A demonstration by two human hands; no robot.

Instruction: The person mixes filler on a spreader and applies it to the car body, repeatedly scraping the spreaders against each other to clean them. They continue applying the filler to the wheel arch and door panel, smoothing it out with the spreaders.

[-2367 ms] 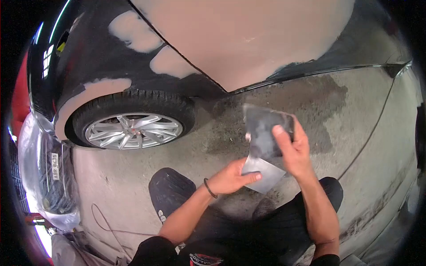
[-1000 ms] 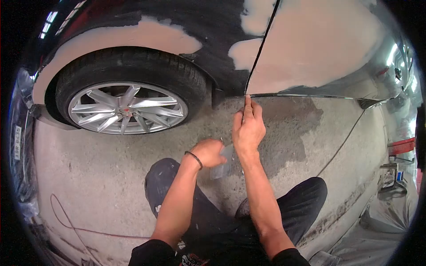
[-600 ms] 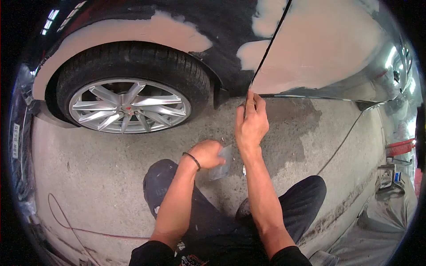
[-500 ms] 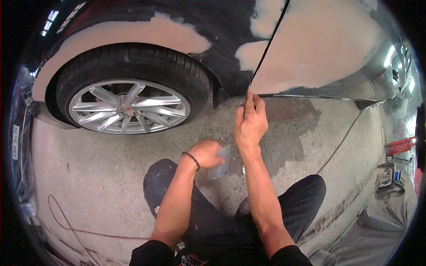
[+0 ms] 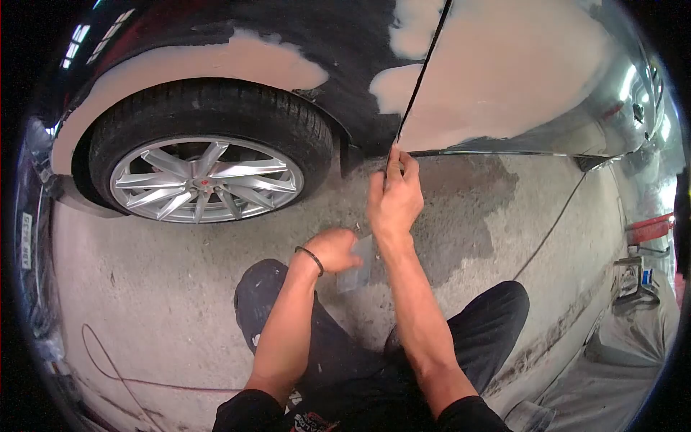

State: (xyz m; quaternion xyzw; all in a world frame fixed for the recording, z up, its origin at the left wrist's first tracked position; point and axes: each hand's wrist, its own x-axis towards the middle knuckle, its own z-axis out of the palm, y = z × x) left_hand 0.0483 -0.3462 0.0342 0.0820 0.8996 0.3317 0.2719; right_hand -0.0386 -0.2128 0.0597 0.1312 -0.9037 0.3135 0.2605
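Observation:
My right hand (image 5: 398, 205) is raised to the lower end of the dark door gap (image 5: 423, 68) on the car. Its fingers pinch a thin, dark, narrow tool (image 5: 389, 173), mostly covered by the fingers; its exact kind does not show. Pale pinkish filler covers much of the door (image 5: 504, 68) and lies in patches on the black fender (image 5: 353, 68). Lower down and to the left, my left hand (image 5: 332, 250) is closed on the edge of a translucent flat sheet (image 5: 355, 268), held above the floor between my knees.
A tyre (image 5: 313, 137) with a silver spoked wheel (image 5: 205, 183) stands at the left, under a filler-coated arch. A thin hose (image 5: 165, 385) runs along the floor at lower left. At the right are a grey cover (image 5: 612, 360), a red object (image 5: 650, 228) and a cable (image 5: 551, 234).
The view has shifted slightly, so the car sits a little further left. My right hand has moved slightly left in view, still at the gap's lower end. My left hand keeps its hold.

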